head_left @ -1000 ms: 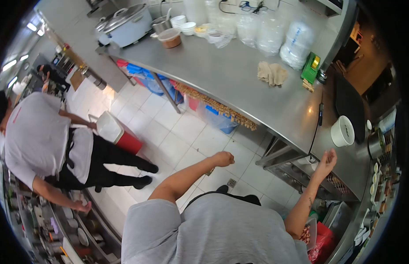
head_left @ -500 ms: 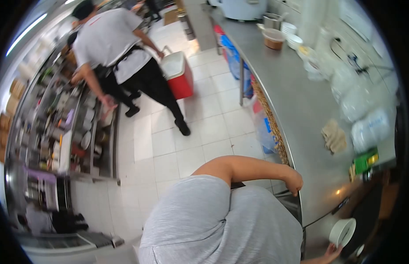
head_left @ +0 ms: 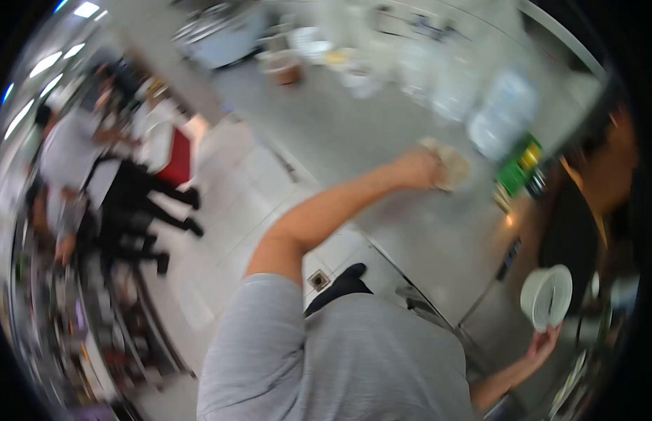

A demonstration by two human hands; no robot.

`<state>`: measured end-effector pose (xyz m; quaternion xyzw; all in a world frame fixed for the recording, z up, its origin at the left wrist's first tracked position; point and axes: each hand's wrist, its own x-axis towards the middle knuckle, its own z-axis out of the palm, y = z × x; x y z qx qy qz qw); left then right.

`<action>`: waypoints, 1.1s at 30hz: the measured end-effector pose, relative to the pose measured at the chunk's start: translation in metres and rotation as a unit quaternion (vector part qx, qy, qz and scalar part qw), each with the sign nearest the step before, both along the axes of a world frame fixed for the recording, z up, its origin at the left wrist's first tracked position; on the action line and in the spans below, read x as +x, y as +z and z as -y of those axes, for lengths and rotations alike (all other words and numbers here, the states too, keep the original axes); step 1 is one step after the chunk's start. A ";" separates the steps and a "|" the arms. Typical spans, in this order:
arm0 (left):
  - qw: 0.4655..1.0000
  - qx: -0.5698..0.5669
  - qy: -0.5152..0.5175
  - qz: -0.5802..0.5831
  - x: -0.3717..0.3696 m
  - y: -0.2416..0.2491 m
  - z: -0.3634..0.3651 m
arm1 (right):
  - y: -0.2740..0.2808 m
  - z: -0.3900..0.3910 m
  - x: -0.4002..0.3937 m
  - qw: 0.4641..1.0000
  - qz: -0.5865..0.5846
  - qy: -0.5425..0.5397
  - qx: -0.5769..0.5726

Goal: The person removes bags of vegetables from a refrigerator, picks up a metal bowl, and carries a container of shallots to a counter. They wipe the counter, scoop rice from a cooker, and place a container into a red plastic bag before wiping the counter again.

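My left hand (head_left: 417, 168), arm stretched across the steel counter, is on a crumpled beige cloth (head_left: 454, 168). The fingers look closed on it, though motion blurs them. At the lower right my right hand (head_left: 543, 342) grips a round white plastic tub (head_left: 542, 298) by its lower edge. The tub is tilted, its opening facing right, and I cannot make out what is inside. Close to the cloth lie a green and yellow box (head_left: 519, 167) and a bundle of clear plastic packaging (head_left: 505, 116).
The steel counter (head_left: 326, 133) holds a brown-filled tub (head_left: 282, 68), white bowls (head_left: 312, 43) and a large lidded pot (head_left: 224, 38) at its far end. Co-workers (head_left: 73, 151) stand at the left near a red and white cooler (head_left: 175, 158). A floor drain (head_left: 318, 281) lies below.
My left hand has gone from the counter's edge to the cloth and closed on it. The white tub is still in my right hand, now higher in view. My view has turned.
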<state>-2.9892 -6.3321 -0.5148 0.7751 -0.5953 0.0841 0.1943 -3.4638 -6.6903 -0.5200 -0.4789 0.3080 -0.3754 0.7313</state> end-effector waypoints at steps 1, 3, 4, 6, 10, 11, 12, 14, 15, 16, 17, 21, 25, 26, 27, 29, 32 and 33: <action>0.999 0.045 0.011 -0.022 0.000 0.025 -0.003 | 0.014 -0.021 -0.010 1.000 0.027 -0.011 -0.004; 0.995 0.056 0.085 -0.015 0.005 0.037 0.005 | 0.049 -0.072 -0.027 0.998 0.025 -0.062 -0.008; 0.995 0.064 0.073 -0.011 0.033 0.018 0.045 | 0.041 -0.055 -0.007 0.997 0.031 -0.070 0.000; 0.996 0.064 0.058 -0.003 0.046 -0.009 0.068 | 0.061 -0.076 -0.005 0.996 0.039 -0.082 0.006; 0.999 0.031 0.002 0.040 -0.026 -0.073 0.093 | 0.094 -0.118 0.037 0.997 0.028 -0.075 -0.001; 0.997 0.041 -0.066 0.012 -0.053 -0.073 0.090 | 0.092 -0.122 0.057 0.997 0.027 -0.072 -0.005; 0.989 0.052 -0.134 -0.019 -0.083 -0.064 0.074 | 0.091 -0.125 0.075 0.998 0.033 -0.050 0.000; 0.972 0.060 -0.228 0.019 -0.131 -0.059 0.032 | 0.084 -0.127 0.122 1.000 0.029 -0.002 0.003; 0.962 0.072 -0.263 -0.028 -0.143 -0.055 0.012 | 0.082 -0.130 0.152 1.000 0.019 0.022 0.002; 0.947 0.087 -0.299 -0.075 -0.143 -0.050 -0.008 | 0.077 -0.136 0.183 1.000 0.012 0.025 0.005; 0.951 0.129 -0.270 -0.078 -0.133 -0.041 -0.022 | 0.075 -0.143 0.215 0.999 0.007 0.036 0.021; 0.963 0.254 -0.082 -0.040 -0.056 -0.026 -0.085 | 0.041 -0.155 0.316 0.992 0.045 0.089 0.072; 0.965 0.209 0.158 -0.008 0.049 -0.043 -0.160 | 0.010 -0.175 0.389 0.987 0.061 0.100 0.111; 0.965 0.163 0.206 0.005 0.078 -0.055 -0.179 | 0.002 -0.184 0.403 0.986 0.059 0.109 0.108; 0.972 0.082 0.219 -0.009 0.104 -0.062 -0.196 | -0.002 -0.193 0.410 0.986 0.055 0.114 0.108; 0.942 0.005 0.335 0.029 0.135 -0.067 -0.215 | 0.005 -0.210 0.402 0.993 -0.044 0.110 0.031; 0.919 0.014 0.393 -0.005 0.138 -0.074 -0.217 | -0.011 -0.185 0.359 0.907 -0.273 -0.015 -0.320; 0.920 0.027 0.391 -0.015 0.131 -0.071 -0.213 | -0.022 -0.172 0.333 0.812 -0.356 -0.070 -0.458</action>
